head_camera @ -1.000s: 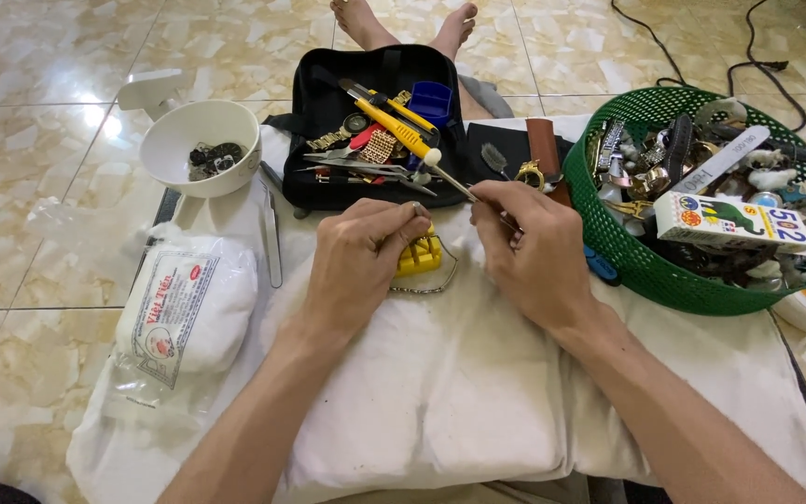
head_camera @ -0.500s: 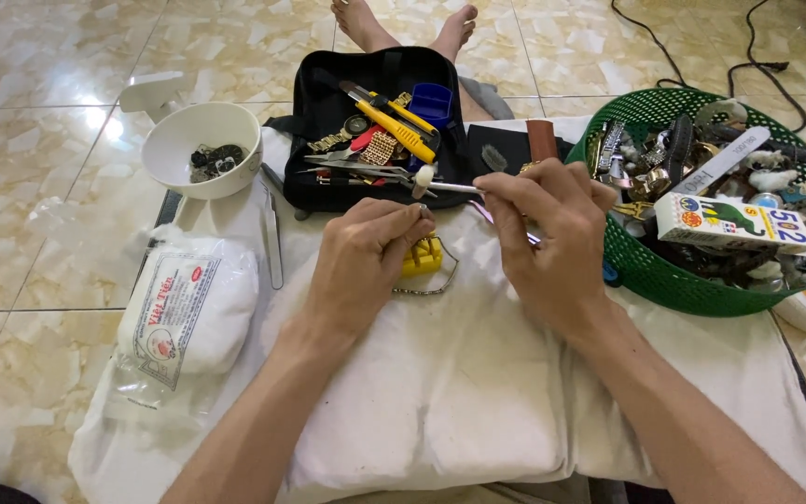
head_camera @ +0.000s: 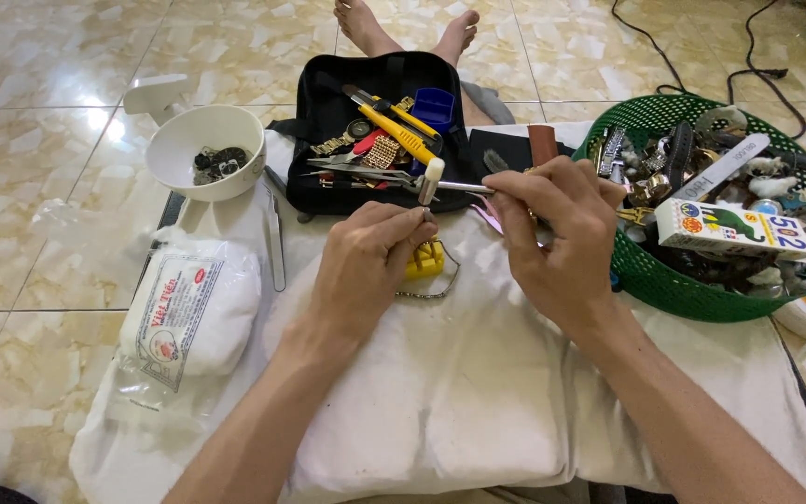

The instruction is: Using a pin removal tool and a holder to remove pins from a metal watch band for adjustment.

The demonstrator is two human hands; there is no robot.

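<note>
While the left hand (head_camera: 366, 261) pinches a small pin upright over a yellow block (head_camera: 424, 260) and a thin metal chain (head_camera: 431, 291) on the white cloth (head_camera: 440, 401), the right hand (head_camera: 557, 233) grips a small hammer (head_camera: 440, 179) by its metal handle, head poised just above the left fingertips. Half a second earlier, the hammer sat lower, nearer the right hand.

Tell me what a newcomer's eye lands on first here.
At centre, the right hand holds a small white-headed hammer over a yellow block that the left hand steadies on the white cloth. Behind them lies an open black tool pouch; at right, a green basket crammed with parts.
</note>
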